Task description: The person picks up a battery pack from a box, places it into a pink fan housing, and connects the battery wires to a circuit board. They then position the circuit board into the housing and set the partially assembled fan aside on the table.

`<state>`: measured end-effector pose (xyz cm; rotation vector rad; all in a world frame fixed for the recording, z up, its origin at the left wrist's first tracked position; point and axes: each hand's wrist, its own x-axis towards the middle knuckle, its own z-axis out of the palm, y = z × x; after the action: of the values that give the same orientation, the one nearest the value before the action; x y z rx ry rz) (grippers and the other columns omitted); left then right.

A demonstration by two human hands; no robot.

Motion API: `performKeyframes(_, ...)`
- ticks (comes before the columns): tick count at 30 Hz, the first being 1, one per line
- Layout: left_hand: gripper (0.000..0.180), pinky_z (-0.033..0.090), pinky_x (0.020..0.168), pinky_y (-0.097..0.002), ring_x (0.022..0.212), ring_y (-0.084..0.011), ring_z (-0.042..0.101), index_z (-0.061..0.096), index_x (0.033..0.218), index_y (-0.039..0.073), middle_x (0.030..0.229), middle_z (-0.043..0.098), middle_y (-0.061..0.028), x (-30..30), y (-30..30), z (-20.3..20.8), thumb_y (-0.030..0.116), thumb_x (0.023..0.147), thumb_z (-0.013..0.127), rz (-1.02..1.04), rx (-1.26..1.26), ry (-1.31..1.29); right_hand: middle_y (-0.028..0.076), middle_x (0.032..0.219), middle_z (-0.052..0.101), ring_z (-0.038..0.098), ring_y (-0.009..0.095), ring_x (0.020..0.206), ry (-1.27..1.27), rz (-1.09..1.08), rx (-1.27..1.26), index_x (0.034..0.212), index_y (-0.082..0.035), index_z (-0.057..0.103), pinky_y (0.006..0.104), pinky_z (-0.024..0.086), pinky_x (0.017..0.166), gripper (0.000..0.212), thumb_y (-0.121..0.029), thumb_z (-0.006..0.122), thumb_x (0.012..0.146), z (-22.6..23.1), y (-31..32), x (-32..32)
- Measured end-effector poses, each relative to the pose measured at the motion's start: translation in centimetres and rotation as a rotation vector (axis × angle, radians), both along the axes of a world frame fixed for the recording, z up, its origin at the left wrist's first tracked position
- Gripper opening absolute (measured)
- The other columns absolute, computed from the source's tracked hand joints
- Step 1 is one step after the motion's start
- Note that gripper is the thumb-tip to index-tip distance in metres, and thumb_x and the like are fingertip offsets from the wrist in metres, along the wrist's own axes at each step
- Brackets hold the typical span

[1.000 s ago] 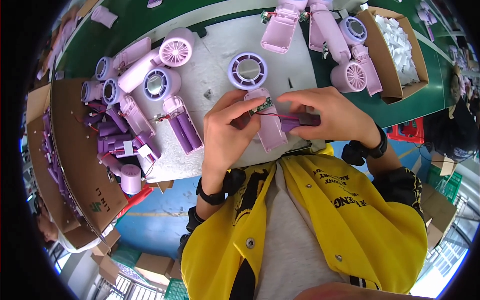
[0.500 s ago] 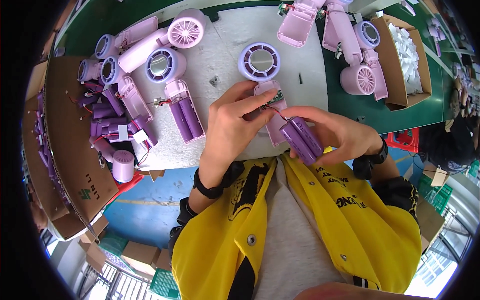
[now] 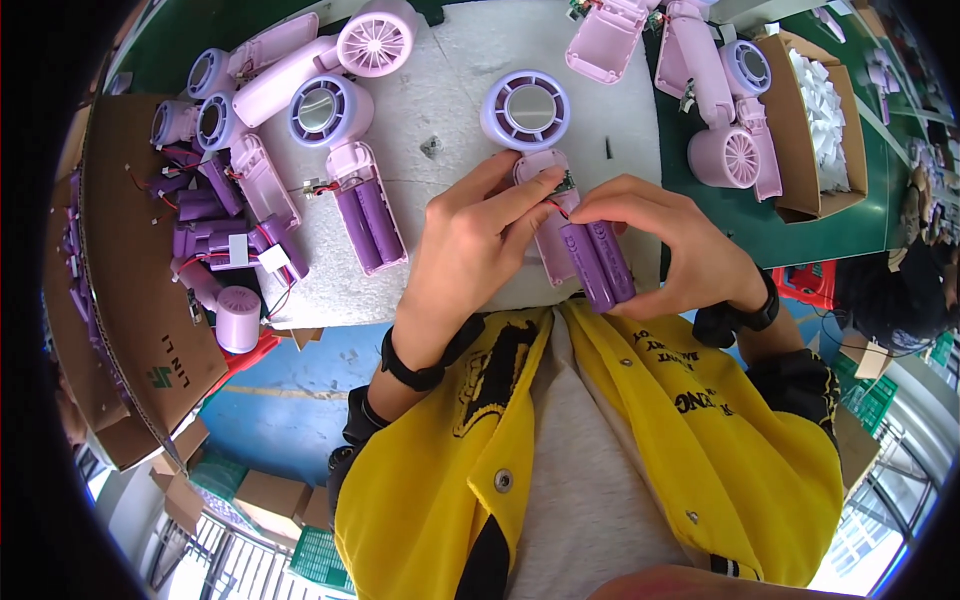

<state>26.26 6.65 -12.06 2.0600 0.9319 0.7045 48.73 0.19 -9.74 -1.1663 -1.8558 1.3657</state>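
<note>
A handheld fan (image 3: 527,112) with a mirror-like centre lies face up before me, its pink handle shell (image 3: 549,245) open toward me. My left hand (image 3: 468,235) is closed on the top of that handle, index fingertip on the small green circuit board (image 3: 566,182), thumb by the thin wires. What lies between its fingertips is partly hidden. My right hand (image 3: 690,245) grips a purple two-cell battery pack (image 3: 600,270) between thumb and fingers. The pack sits over the handle's right side, tilted, joined to the wires at its top.
Left of my hands lies another fan (image 3: 330,115) with batteries in its open handle. Purple battery packs (image 3: 215,240) and fan parts crowd the left, beside a cardboard box (image 3: 150,300). At right are more pink fan parts (image 3: 725,158) and a box of white pieces (image 3: 822,125).
My right hand has turned the battery pack more upright and brought it closer over the handle. My left hand keeps its place on the handle. The whole view has shifted slightly.
</note>
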Motion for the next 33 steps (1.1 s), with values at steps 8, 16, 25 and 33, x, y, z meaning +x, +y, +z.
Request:
performKeyframes(8, 0.039, 0.055, 0.070, -0.0340, 0.082, -0.0310, 0.070, 0.071, 0.113, 0.005, 0.108, 0.067, -0.0182, -0.1, 0.4, 0.7, -0.006, 0.076, 0.072, -0.063, -0.067, 0.049, 0.013, 0.127, 0.057, 0.058, 0.031, 0.112, -0.121, -0.036, 0.179, 0.125, -0.007, 0.058, 0.0395, 0.049, 0.094, 0.070, -0.011, 0.087, 0.061, -1.6, -0.3, -1.1)
performKeyframes(16, 0.041, 0.054, 0.071, -0.0358, 0.084, -0.0335, 0.069, 0.069, 0.117, 0.006, 0.110, 0.065, -0.0187, -0.2, 0.2, 0.4, -0.008, 0.078, 0.069, -0.066, -0.011, 0.057, 0.014, 0.129, 0.056, 0.058, 0.034, 0.110, -0.231, -0.103, 0.290, 0.122, -0.004, 0.059, 0.0403, 0.050, 0.092, 0.064, -0.010, 0.084, 0.064, -1.1, -1.3, -2.2)
performKeyframes(25, 0.043, 0.055, 0.072, -0.0384, 0.084, -0.0359, 0.068, 0.068, 0.118, 0.006, 0.110, 0.064, -0.0215, -0.4, 0.7, 0.6, -0.009, 0.077, 0.066, -0.123, 0.045, 0.086, 0.017, 0.133, 0.055, 0.059, 0.037, 0.108, -0.197, -0.114, 0.371, 0.116, -0.002, 0.059, 0.0418, 0.053, 0.088, 0.058, -0.008, 0.084, 0.064, -1.7, -1.8, -1.8)
performKeyframes(33, 0.042, 0.056, 0.070, -0.0419, 0.081, -0.0385, 0.066, 0.068, 0.116, 0.005, 0.105, 0.063, -0.0244, -0.4, 0.8, 0.5, -0.007, 0.076, 0.067, -0.132, 0.044, 0.041, 0.021, 0.134, 0.053, 0.059, 0.038, 0.107, -0.305, -0.109, 0.450, 0.104, -0.002, 0.053, 0.0427, 0.053, 0.086, 0.049, -0.006, 0.082, 0.065, -1.3, -1.9, -2.3)
